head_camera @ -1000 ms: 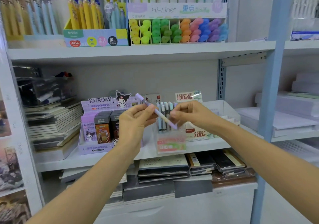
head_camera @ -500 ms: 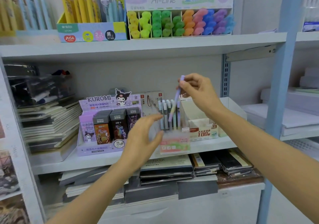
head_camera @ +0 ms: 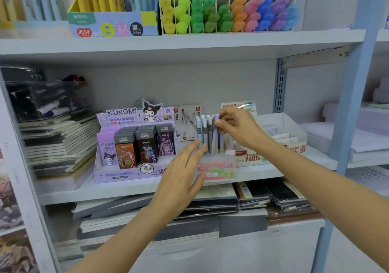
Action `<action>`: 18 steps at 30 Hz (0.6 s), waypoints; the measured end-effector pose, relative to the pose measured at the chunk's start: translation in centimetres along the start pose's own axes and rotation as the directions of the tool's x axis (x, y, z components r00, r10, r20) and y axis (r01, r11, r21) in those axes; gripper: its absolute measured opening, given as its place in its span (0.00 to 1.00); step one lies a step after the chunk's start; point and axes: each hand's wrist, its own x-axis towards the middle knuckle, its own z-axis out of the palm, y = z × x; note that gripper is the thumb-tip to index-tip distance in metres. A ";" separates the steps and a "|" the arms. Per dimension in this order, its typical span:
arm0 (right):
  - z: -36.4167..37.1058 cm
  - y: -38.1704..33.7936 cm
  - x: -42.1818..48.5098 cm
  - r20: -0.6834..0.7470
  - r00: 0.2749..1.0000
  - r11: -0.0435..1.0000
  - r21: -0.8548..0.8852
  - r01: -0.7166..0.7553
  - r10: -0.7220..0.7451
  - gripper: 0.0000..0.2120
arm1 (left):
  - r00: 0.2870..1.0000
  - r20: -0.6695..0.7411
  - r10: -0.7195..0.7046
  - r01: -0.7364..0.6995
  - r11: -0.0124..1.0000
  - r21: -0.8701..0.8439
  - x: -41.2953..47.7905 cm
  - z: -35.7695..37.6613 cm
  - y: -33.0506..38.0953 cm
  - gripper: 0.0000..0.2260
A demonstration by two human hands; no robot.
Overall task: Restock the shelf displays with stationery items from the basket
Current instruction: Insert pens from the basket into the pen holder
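A clear acrylic pen holder [head_camera: 216, 170] with a pink and green label stands on the middle shelf [head_camera: 84, 190], with several pens upright in it. My right hand [head_camera: 237, 127] pinches the top of a purple pen [head_camera: 215, 138] that stands nearly upright inside the holder. With fingers straight, my left hand [head_camera: 181, 180] touches the holder's left front side. No basket is in view.
A purple Kuromi lead display [head_camera: 134, 144] sits left of the holder, a white lead box [head_camera: 280, 140] right of it. Notebooks [head_camera: 59, 144] are stacked at the far left and below. The upper shelf carries highlighters [head_camera: 227, 13] and pens. A blue upright post [head_camera: 355, 83] stands at right.
My left hand let go of the purple pen and moved down to the holder. My right hand turned the pen upright and lowered it into the holder.
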 end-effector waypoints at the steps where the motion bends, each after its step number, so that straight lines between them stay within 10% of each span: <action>1: 0.2 -0.1 0.0 -0.006 1.000 1.000 0.002 0.010 -0.010 0.08 | 1.000 0.002 0.005 -0.005 1.000 0.007 -0.1 0.1 0.0 0.28; 18: 2.0 -1.1 -2.0 -0.231 0.955 0.968 -0.209 0.137 -0.185 0.09 | 0.995 -0.101 -0.013 0.010 1.000 -0.029 -1.8 0.8 0.3 0.27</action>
